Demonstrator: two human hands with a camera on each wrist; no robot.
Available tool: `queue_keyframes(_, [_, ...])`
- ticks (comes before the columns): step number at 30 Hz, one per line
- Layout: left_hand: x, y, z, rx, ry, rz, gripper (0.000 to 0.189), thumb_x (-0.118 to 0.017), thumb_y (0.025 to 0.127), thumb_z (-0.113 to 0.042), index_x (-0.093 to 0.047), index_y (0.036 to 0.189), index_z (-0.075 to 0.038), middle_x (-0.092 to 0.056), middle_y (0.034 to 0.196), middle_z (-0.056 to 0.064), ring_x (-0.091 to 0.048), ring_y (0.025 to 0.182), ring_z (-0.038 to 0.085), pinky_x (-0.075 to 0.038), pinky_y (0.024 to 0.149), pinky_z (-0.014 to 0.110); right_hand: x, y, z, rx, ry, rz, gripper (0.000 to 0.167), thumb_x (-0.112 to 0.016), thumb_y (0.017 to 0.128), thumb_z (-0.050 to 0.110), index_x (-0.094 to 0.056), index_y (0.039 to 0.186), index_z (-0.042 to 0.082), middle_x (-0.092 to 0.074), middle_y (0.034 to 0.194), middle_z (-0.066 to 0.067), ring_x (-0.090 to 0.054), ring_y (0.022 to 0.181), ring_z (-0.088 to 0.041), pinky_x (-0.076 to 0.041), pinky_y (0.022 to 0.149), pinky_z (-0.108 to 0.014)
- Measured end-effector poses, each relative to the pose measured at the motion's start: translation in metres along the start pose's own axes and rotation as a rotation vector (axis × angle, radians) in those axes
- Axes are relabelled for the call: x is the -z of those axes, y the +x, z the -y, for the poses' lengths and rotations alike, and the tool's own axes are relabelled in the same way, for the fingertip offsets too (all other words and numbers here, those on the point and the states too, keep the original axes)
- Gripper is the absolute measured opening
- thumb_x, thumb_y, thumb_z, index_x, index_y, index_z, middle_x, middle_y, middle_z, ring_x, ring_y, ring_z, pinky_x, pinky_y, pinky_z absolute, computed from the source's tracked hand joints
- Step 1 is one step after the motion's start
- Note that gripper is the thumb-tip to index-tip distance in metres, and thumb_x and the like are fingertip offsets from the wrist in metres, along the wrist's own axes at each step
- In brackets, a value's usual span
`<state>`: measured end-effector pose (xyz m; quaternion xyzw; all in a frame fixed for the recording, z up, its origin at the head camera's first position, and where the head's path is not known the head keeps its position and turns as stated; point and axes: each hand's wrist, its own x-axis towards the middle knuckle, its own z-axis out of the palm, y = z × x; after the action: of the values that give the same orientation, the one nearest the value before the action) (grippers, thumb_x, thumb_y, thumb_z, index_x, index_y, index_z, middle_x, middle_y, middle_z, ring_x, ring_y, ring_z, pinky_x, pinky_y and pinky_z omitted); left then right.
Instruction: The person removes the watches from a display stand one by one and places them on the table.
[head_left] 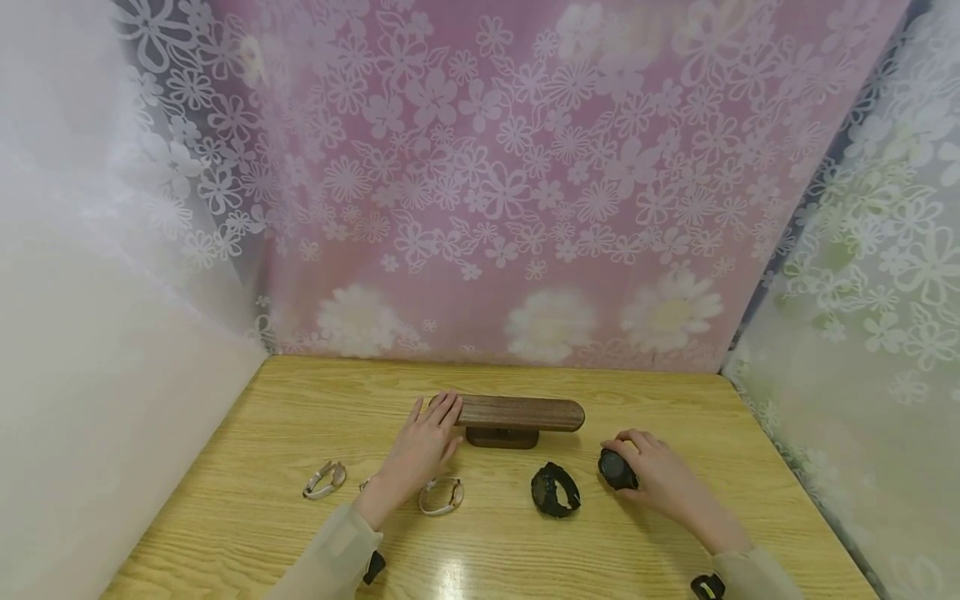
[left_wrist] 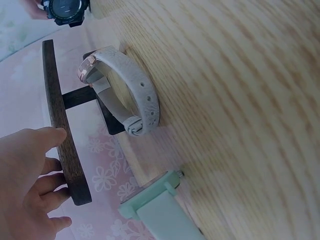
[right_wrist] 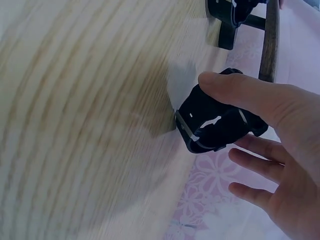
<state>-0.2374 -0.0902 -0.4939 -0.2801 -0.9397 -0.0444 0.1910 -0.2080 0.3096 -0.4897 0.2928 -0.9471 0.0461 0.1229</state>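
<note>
My left hand (head_left: 422, 446) grips the left end of a dark wooden watch stand (head_left: 525, 412), its thumb on the near side of the bar (left_wrist: 57, 105) and its fingers behind. At the right, my right hand (head_left: 663, 475) pinches a black watch (head_left: 617, 469) whose strap forms a loop; the watch is tilted close over the table in the right wrist view. A second black watch (head_left: 555, 490) stands on its looped strap between the stand and me. Beside my left wrist is a white-strapped watch (head_left: 442, 497) with a rose-gold case.
Further left sits another light-strapped watch (head_left: 325, 481). A mint-green watch (left_wrist: 162, 205) shows in the left wrist view, mostly hidden by my left arm in the head view. Flowered curtains (head_left: 487, 183) enclose the wooden table (head_left: 480, 550) at the back and sides.
</note>
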Motion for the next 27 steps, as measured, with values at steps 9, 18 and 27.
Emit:
queue_keyframes(9, [0.002, 0.0, -0.001, -0.004, -0.012, -0.006, 0.062, -0.066, 0.1, -0.029, -0.045, 0.151, 0.0, -0.042, 0.156, 0.017, -0.045, 0.142, 0.032, -0.034, 0.117, 0.057, 0.0, -0.003, 0.005, 0.001, 0.039, 0.057, 0.076, -0.096, 0.066, 0.027, -0.064, 0.134, 0.014, -0.06, 0.121, -0.011, -0.062, 0.11, -0.038, -0.054, 0.088, -0.06])
queue_keyframes(18, [0.001, -0.001, -0.001, -0.002, -0.011, -0.018, 0.061, -0.067, 0.1, -0.029, -0.047, 0.149, 0.0, -0.044, 0.155, 0.017, -0.046, 0.141, 0.032, -0.034, 0.117, 0.057, 0.001, -0.008, 0.007, -0.01, 0.086, 0.072, 0.076, -0.095, 0.068, 0.024, -0.063, 0.135, 0.014, -0.059, 0.123, -0.01, -0.064, 0.105, -0.036, -0.054, 0.085, -0.06])
queue_keyframes(27, [0.0, 0.0, 0.0, 0.006, 0.001, 0.0, 0.063, -0.066, 0.1, -0.031, -0.045, 0.151, -0.001, -0.042, 0.157, 0.015, -0.043, 0.144, 0.03, -0.033, 0.118, 0.055, -0.001, -0.01, 0.009, -0.022, 0.096, 0.055, 0.073, -0.095, 0.068, 0.019, -0.063, 0.133, 0.013, -0.058, 0.121, -0.009, -0.062, 0.107, -0.036, -0.055, 0.083, -0.06])
